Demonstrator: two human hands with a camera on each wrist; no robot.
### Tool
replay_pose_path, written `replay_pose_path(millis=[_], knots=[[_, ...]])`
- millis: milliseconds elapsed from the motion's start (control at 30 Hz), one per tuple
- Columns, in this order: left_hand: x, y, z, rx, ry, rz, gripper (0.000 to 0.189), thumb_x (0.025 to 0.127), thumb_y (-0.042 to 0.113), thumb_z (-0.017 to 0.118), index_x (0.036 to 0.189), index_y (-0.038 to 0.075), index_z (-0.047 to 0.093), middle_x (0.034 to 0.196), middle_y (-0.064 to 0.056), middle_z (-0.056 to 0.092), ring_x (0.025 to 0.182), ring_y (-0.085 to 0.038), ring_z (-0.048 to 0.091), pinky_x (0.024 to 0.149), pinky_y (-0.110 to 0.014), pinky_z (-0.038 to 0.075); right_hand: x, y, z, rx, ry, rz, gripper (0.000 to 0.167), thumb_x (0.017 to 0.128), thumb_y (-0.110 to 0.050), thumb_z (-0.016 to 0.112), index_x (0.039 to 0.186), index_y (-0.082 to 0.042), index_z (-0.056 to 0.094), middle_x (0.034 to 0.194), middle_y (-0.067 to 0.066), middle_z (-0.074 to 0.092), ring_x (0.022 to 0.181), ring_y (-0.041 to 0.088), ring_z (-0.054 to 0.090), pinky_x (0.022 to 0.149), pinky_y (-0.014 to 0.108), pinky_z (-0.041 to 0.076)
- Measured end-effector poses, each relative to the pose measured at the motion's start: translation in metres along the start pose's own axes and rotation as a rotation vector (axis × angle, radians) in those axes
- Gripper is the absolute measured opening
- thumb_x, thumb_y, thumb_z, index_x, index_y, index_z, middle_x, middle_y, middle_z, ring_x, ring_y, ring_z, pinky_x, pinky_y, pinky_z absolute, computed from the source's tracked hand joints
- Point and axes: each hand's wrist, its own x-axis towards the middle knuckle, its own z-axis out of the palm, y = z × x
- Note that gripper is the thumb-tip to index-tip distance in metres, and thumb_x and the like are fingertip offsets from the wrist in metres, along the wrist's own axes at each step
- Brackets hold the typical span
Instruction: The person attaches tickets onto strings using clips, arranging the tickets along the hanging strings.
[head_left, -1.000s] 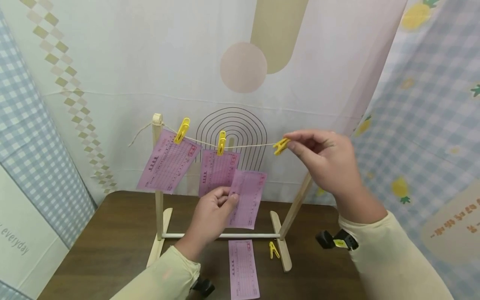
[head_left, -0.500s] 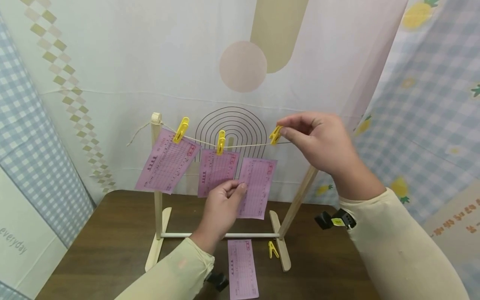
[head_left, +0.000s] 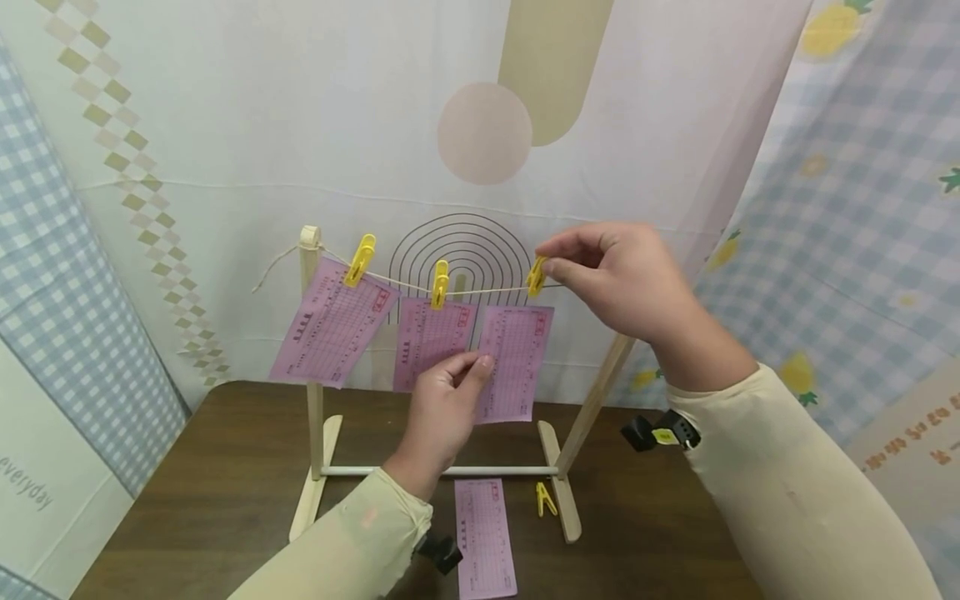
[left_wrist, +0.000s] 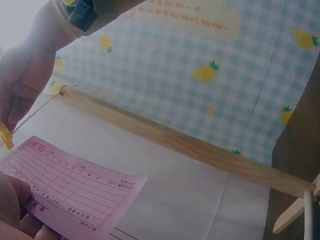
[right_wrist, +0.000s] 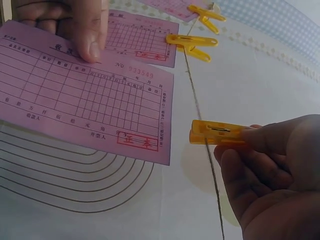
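My left hand [head_left: 450,400] pinches a pink printed receipt slip [head_left: 517,358] by its left edge, thumb in front. The slip hangs upright just under the string [head_left: 491,291]. Above it, my right hand [head_left: 622,279] pinches a yellow clothespin [head_left: 536,277] by its handle end. In the right wrist view that clothespin [right_wrist: 215,132] overlaps the string, and the slip [right_wrist: 90,95] is apart from it. Two more pink slips hang from the string to the left, one under a yellow clothespin [head_left: 440,285] at the middle and one under another clothespin [head_left: 360,260] near the left post.
The string is tied to a wooden post [head_left: 311,333] of a stand; the right post [head_left: 596,408] leans outward. On the brown table [head_left: 225,467] lie a pink slip [head_left: 486,537] and a yellow clothespin [head_left: 546,499]. A white patterned cloth [head_left: 300,125] hangs behind.
The left hand has raised its slip up and to the right, toward the string. The right hand has shifted left along the string with its clothespin, which now stands more upright.
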Motion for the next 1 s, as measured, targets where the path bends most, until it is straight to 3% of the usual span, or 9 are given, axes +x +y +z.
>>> replay_pose_path(millis=[267, 1000], knots=[[0.001, 0.001, -0.003, 0.001, 0.007, -0.006, 0.038, 0.112, 0.038, 0.072, 0.136, 0.009, 0.081, 0.133, -0.009, 0.080, 0.121, -0.020, 0.071, 0.104, -0.039, 0.062, 0.002, -0.004, 0.005, -0.004, -0.045, -0.006, 0.015, 0.107, -0.025, 0.079, 0.118, -0.023, 0.088, 0.111, 0.001, 0.085, 0.096, 0.015, 0.074, 0.076, 0.022, 0.056], [0.000, 0.006, -0.003, -0.017, 0.000, -0.012, 0.035, 0.112, 0.038, 0.072, 0.136, 0.014, 0.081, 0.130, -0.004, 0.080, 0.119, -0.018, 0.072, 0.102, -0.038, 0.062, 0.000, -0.001, 0.012, 0.032, -0.102, -0.004, 0.016, 0.107, -0.018, 0.077, 0.118, -0.017, 0.088, 0.110, 0.004, 0.085, 0.093, 0.018, 0.073, 0.076, 0.023, 0.058]])
